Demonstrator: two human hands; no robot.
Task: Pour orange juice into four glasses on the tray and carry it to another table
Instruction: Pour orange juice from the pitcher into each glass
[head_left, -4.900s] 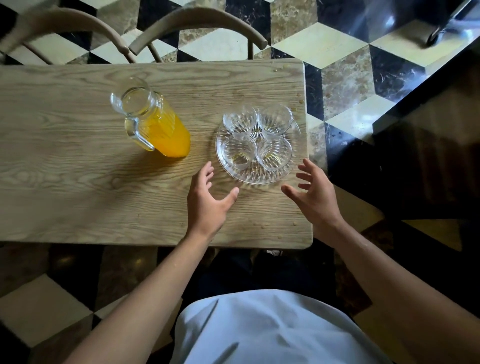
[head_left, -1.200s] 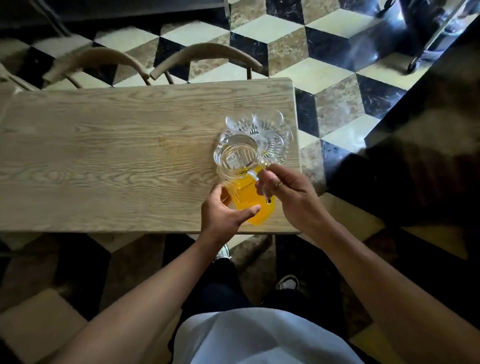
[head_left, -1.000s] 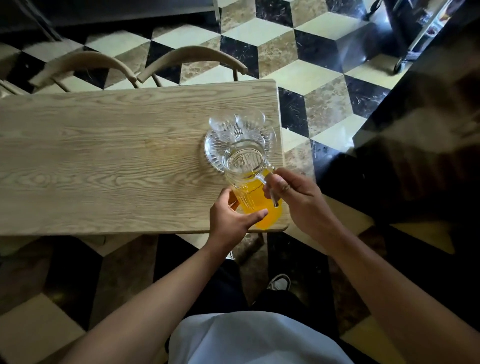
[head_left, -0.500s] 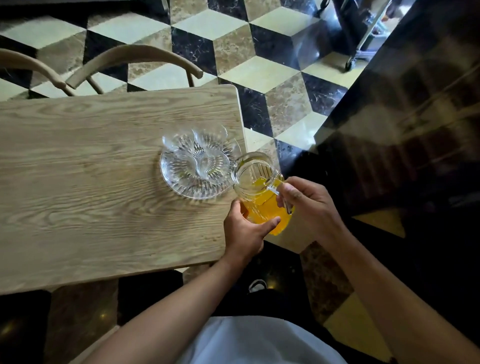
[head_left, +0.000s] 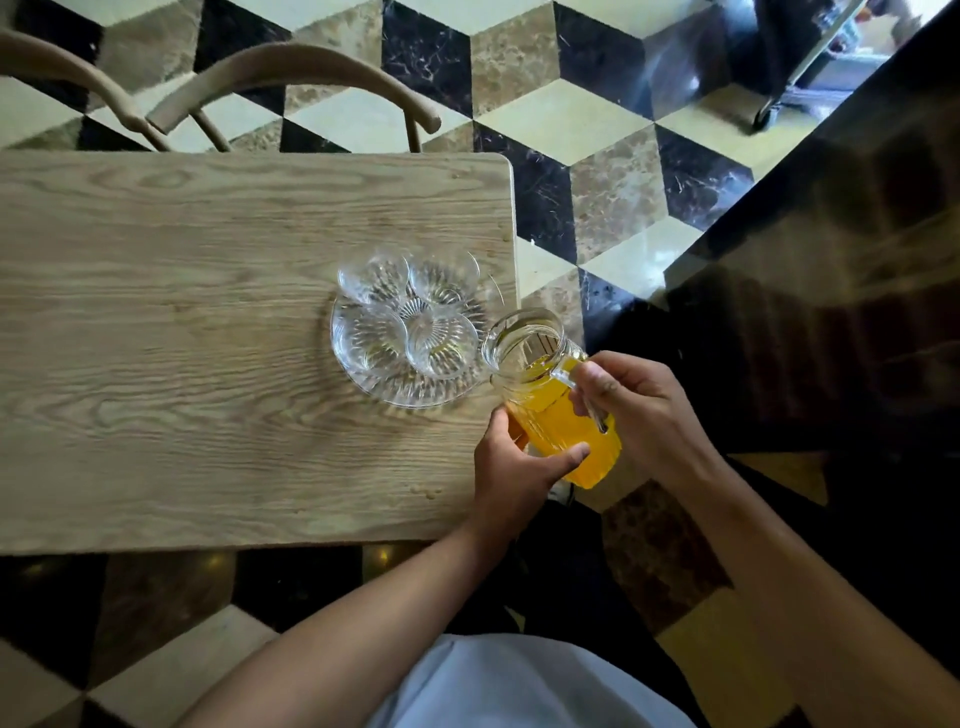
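Head view: both hands, right hand (head_left: 641, 410) and left hand (head_left: 511, 467), grip jug (head_left: 558, 415) (no label readable).

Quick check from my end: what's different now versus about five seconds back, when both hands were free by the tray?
The jug left its spot left of the tray and is now lifted at the tray's right edge. The right hand grips its handle; the left hand holds its lower body. Tray and four glasses sit as before, still without juice.
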